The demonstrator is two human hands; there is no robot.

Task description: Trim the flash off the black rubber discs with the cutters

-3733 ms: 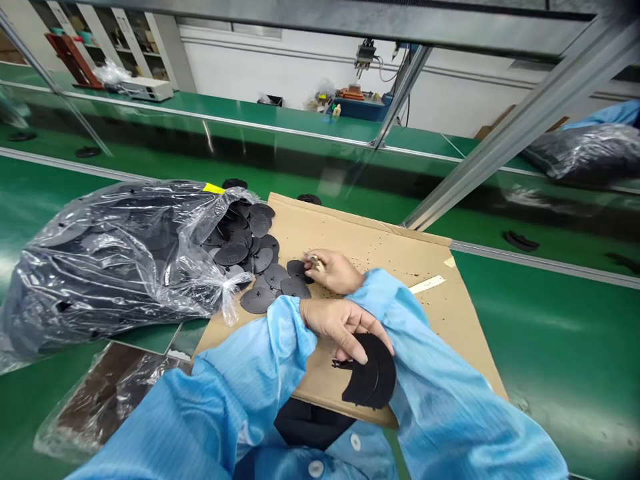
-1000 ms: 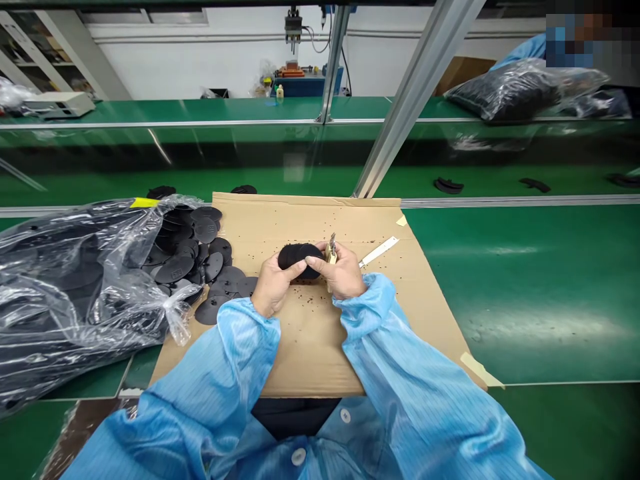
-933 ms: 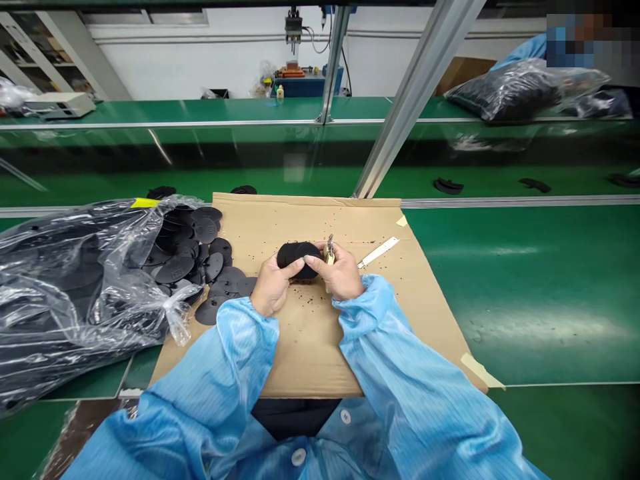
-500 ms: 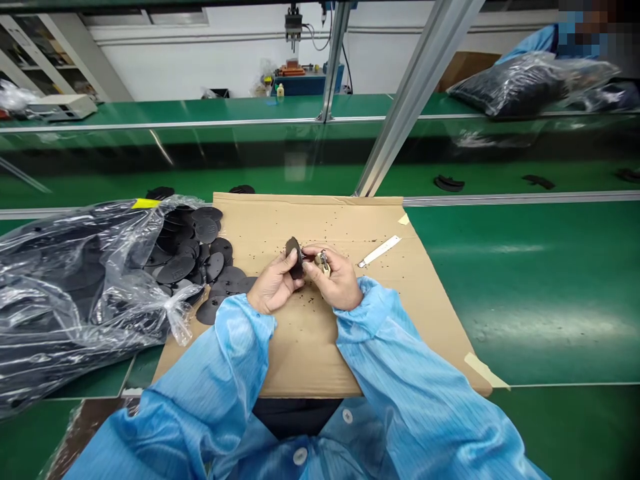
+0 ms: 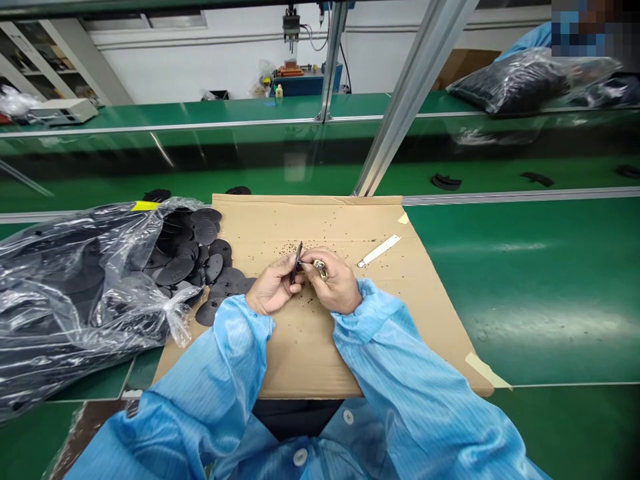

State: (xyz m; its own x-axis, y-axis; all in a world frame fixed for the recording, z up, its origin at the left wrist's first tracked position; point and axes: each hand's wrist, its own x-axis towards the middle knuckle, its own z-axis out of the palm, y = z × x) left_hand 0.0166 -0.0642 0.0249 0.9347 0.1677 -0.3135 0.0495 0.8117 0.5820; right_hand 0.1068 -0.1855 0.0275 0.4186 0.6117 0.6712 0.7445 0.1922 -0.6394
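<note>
My left hand (image 5: 275, 285) is closed on a black plastic disc (image 5: 297, 263), held nearly edge-on between thumb and fingers. My right hand (image 5: 334, 280) is closed round a small brass-coloured hand tool (image 5: 321, 268); my fingers cover most of it, so its exact kind does not show. The right fingertips meet the disc's right side. Both hands are above a cardboard sheet (image 5: 310, 360), which is sprinkled with tiny black bits around them. To the left lies a heap of similar black discs (image 5: 176, 270), spilling from a clear plastic bag (image 5: 120, 280).
A white-handled cutter (image 5: 379, 251) lies on the cardboard, right of my hands. Tape (image 5: 487, 371) holds the cardboard's right corner to the green bench (image 5: 540, 287). A metal post (image 5: 415, 100) rises behind. Black curved parts (image 5: 446, 182) lie on the green surface beyond. A person's blue sleeve (image 5: 525, 41) shows at back right.
The black disc has turned from showing part of its face to nearly edge-on. The brass-coloured tool has tilted slightly in my right hand, which stays close to the disc.
</note>
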